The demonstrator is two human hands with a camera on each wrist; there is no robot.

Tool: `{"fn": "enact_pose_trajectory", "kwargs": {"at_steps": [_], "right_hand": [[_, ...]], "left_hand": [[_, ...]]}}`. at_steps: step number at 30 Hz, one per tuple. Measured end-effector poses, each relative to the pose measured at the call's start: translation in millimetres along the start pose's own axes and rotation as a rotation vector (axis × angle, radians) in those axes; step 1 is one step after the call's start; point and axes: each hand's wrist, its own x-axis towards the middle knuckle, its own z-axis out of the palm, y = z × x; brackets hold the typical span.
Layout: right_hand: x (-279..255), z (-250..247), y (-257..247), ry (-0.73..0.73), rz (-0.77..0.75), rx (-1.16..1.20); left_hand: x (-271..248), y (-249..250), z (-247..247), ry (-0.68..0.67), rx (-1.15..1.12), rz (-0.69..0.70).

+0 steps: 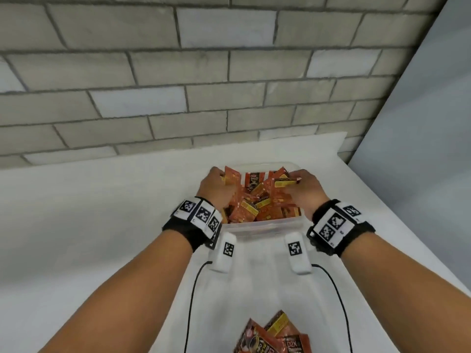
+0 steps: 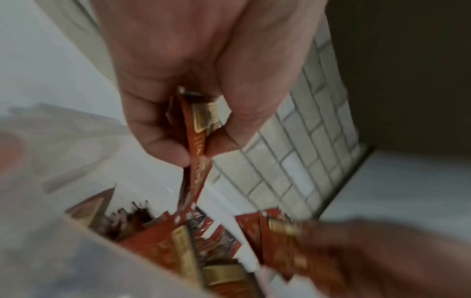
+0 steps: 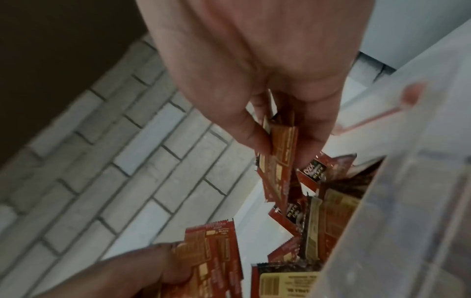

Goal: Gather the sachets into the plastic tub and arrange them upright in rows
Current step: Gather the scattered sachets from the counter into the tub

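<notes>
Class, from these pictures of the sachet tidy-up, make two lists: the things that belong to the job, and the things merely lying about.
Belongs to the job:
- clear plastic tub
- red-orange sachets jumbled in the tub
- loose red-orange sachets near the table edge
- left hand, pinching a sachet
- right hand, pinching sachets

Just lying about:
- two white tagged blocks with black cables
- white table
- grey brick wall

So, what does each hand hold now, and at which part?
The left hand pinches a sachet near its top end, thumb against fingers. The right hand pinches a few sachets by their upper ends, over the plastic tub.
</notes>
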Motion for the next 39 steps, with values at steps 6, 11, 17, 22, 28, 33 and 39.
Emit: {"fn": "enact_pose_trajectory", "kwargs": {"at_steps": [6, 11, 17, 22, 28, 33, 39], "right_hand": [[46.3, 37.2, -6.2, -0.005, 0.019, -0.418], [46.6, 40.0, -3.0, -0.071, -0.008, -0.466], [22.2, 16.8, -5.6, -0.075, -0.1, -0.456], [-33.3, -12.0, -0.5, -0.102, -0.251, -0.373], [-101.2, -26.0, 58.9, -0.393, -0.231, -0.495], [-136.2, -23.1, 107.2, -0.667, -0.105, -0.704], [-157.4, -15.0, 124.2, -0.759, -0.135, -0.85]], "left_hand": [[41.5, -5.0, 33.9, 0.012, 0.352, -0.042], [47.6, -8.6, 44.0, 0.029, 0.607, -0.052], [31.9, -1.3, 28.4, 0.027, 0.477, 0.004], [-22.0, 7.8, 11.5, -0.099, 0.383, 0.227], [-88.6, -19.9, 44.6, -0.534, 0.504, 0.2], [-116.4, -55.2, 68.0, -0.748, 0.784, 0.238], [-133.0, -82.5, 78.0, -0.846, 0.938, 0.281]]}}
